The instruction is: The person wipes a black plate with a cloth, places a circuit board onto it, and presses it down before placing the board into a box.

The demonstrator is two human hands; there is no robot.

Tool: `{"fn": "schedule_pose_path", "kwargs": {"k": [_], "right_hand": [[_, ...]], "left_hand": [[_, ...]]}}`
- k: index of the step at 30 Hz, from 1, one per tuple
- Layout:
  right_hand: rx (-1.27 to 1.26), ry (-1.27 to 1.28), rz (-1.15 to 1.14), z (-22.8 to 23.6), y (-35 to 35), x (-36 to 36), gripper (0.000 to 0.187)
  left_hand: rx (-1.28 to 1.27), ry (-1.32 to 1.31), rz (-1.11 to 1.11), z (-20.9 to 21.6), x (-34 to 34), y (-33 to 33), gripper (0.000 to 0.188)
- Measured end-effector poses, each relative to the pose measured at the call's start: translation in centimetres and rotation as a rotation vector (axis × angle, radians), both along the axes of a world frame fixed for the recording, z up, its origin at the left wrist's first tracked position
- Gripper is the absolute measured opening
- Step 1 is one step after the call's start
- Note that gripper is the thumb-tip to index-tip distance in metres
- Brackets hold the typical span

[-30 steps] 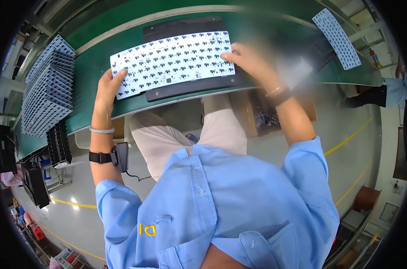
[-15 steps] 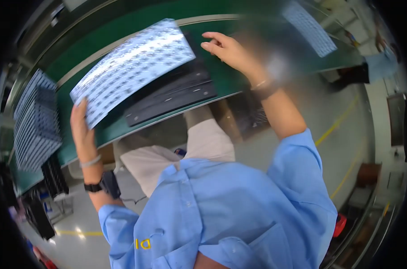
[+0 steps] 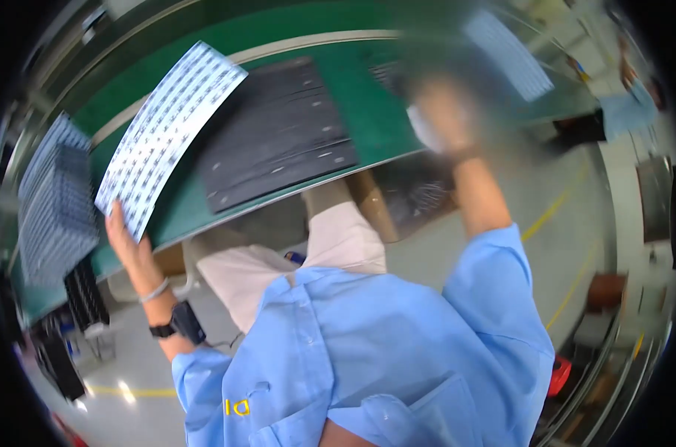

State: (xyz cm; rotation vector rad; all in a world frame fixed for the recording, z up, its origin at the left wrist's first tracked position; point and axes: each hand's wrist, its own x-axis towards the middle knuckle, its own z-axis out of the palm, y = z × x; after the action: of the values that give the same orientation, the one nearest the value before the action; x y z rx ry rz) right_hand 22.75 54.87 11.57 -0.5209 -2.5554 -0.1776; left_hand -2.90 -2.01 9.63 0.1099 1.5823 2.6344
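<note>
White board [image 3: 167,138] is up off the black pad [image 3: 278,134], left hand [image 3: 132,249] gripping its near end, not yet on the stack [image 3: 59,208]; right hand [image 3: 445,112] blurred, can't tell its grip.

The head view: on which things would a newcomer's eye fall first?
Probably the long white board with rows of dark marks, left of centre, its near end held by the left hand. Next, likely, come the flat black rectangular slab on the green tabletop to the board's right and the stack of pale bluish boards at far left.
</note>
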Motion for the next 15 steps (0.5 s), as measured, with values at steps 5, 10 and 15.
{"fn": "schedule_pose_path", "kwargs": {"k": [5, 10, 15], "right_hand": [[-0.552, 0.247, 0.111, 4.8, -0.5, -1.5, 0.029], [-0.241, 0.049, 0.561, 9.8, -14.7, -7.1, 0.029], [-0.322, -0.103, 0.834, 6.4, -27.0, -12.4, 0.027]], "left_hand": [[0.259, 0.024, 0.034, -1.4, -0.4, 1.4, 0.028], [0.343, 0.029, 0.124, -0.9, 1.0, 1.5, 0.03], [0.322, 0.057, 0.115, 0.0, 1.3, 2.2, 0.03]]}}
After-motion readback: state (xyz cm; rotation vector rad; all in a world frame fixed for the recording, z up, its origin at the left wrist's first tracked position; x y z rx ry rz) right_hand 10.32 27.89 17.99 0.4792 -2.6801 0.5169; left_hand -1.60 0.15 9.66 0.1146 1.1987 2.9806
